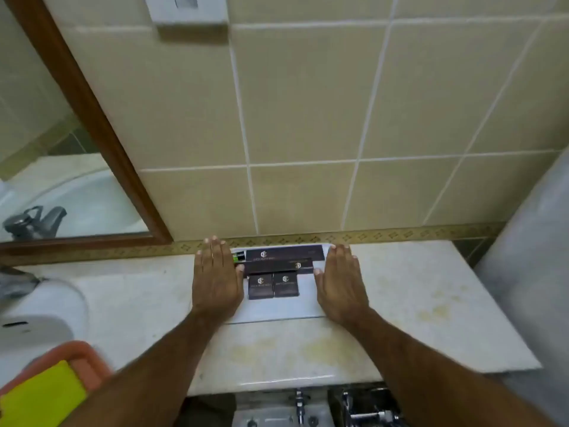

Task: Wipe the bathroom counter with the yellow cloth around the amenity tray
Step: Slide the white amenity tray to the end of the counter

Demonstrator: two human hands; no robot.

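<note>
The white amenity tray [277, 311] sits on the pale marble counter [400, 303] against the tiled back wall, holding several dark boxes [273, 286]. My left hand [215, 282] lies flat over the tray's left edge, fingers straight and thumb on the tray. My right hand [340, 285] lies the same way over its right edge, so the tray is held between both hands. The yellow cloth [40, 396] rests in an orange basket [83, 355] at the bottom left, away from both hands.
A white sink [40, 312] is set into the counter on the left, below a wood-framed mirror [46, 149]. A large pale surface [529, 272] closes off the right end. Yellowish stains mark the counter. Chrome plumbing [369, 409] shows below the front edge.
</note>
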